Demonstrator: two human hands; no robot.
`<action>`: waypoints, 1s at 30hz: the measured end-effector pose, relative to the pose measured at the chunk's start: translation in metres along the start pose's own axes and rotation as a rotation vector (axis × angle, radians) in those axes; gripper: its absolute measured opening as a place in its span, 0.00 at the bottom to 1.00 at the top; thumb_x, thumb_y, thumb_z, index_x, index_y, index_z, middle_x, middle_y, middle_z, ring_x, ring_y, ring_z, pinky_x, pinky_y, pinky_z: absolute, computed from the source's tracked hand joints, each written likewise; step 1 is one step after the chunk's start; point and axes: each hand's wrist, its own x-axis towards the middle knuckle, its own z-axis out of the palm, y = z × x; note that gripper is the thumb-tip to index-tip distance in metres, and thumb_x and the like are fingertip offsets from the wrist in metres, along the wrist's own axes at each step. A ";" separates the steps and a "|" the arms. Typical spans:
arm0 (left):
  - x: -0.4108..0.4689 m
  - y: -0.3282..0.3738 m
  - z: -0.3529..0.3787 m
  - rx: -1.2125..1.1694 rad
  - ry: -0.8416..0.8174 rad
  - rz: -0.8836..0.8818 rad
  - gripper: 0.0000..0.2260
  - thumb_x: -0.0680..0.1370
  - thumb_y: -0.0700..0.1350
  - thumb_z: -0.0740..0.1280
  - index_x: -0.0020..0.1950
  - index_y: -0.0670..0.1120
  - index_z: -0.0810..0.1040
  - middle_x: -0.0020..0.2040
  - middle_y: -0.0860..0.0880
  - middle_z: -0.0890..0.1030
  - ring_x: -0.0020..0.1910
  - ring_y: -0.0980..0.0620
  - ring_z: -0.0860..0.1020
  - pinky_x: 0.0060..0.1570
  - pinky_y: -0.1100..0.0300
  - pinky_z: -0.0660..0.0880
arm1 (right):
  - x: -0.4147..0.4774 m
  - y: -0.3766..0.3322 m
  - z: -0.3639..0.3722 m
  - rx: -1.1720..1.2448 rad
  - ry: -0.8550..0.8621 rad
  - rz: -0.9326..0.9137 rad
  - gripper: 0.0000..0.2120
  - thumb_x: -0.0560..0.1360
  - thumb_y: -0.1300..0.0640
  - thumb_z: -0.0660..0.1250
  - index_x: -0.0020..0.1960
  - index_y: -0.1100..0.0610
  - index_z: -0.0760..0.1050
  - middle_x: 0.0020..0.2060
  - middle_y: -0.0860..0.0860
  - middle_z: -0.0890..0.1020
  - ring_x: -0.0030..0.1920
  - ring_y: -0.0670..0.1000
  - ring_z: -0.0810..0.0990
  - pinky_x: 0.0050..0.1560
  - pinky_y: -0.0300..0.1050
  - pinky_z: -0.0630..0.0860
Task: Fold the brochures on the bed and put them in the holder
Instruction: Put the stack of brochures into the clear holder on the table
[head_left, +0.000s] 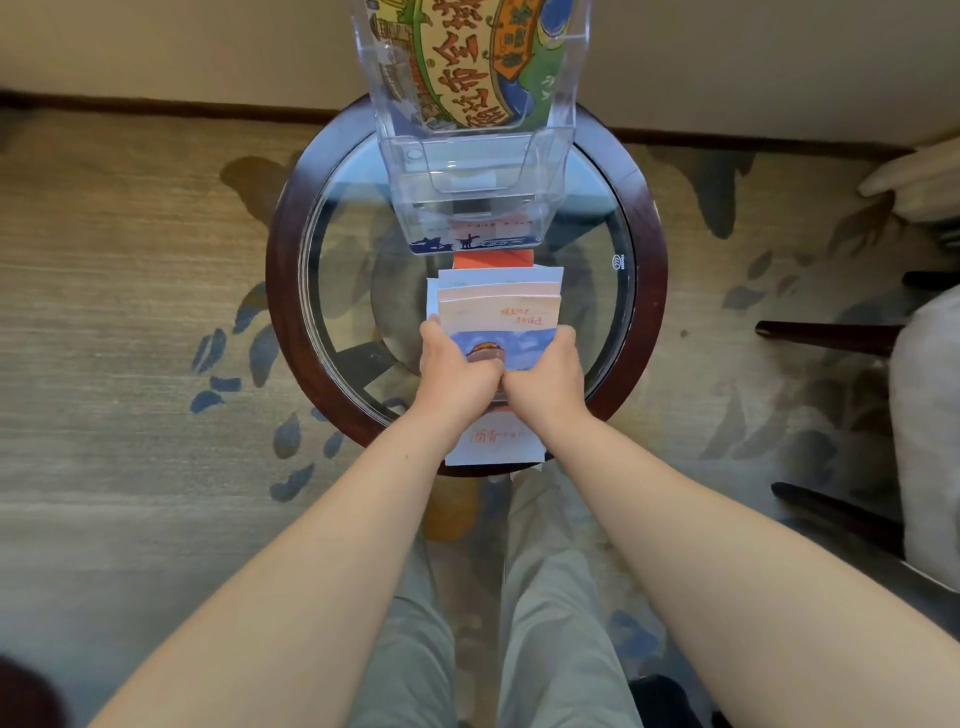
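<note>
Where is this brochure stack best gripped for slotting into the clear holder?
Its near end, from the person's side, a hand on each long edge, as the left hand and right hand do. The brochure stack is fanned, far end facing the holder; side pressure likely keeps it together.

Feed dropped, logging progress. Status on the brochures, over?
Left grip and right grip both hold brochure stack over table. Holder ahead, partly filled. Nothing between.
</note>
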 end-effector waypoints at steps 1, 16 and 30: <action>0.001 0.000 0.001 0.014 0.030 -0.002 0.25 0.75 0.42 0.71 0.61 0.58 0.59 0.64 0.52 0.73 0.62 0.50 0.75 0.48 0.55 0.82 | 0.001 -0.001 0.003 -0.012 0.006 0.012 0.25 0.68 0.51 0.77 0.58 0.56 0.67 0.57 0.53 0.74 0.59 0.56 0.77 0.57 0.54 0.78; -0.016 -0.005 -0.015 0.000 0.057 0.180 0.36 0.71 0.38 0.76 0.67 0.57 0.57 0.63 0.51 0.71 0.60 0.55 0.76 0.46 0.69 0.76 | -0.030 0.002 0.002 0.317 0.055 -0.046 0.39 0.69 0.65 0.76 0.70 0.47 0.58 0.55 0.46 0.82 0.55 0.45 0.82 0.56 0.42 0.80; -0.074 0.009 -0.052 0.009 0.135 0.561 0.14 0.76 0.39 0.75 0.53 0.54 0.76 0.52 0.61 0.80 0.58 0.60 0.79 0.46 0.72 0.77 | -0.054 -0.011 -0.032 0.348 0.072 -0.530 0.08 0.73 0.71 0.71 0.44 0.61 0.75 0.44 0.56 0.80 0.46 0.57 0.79 0.41 0.57 0.79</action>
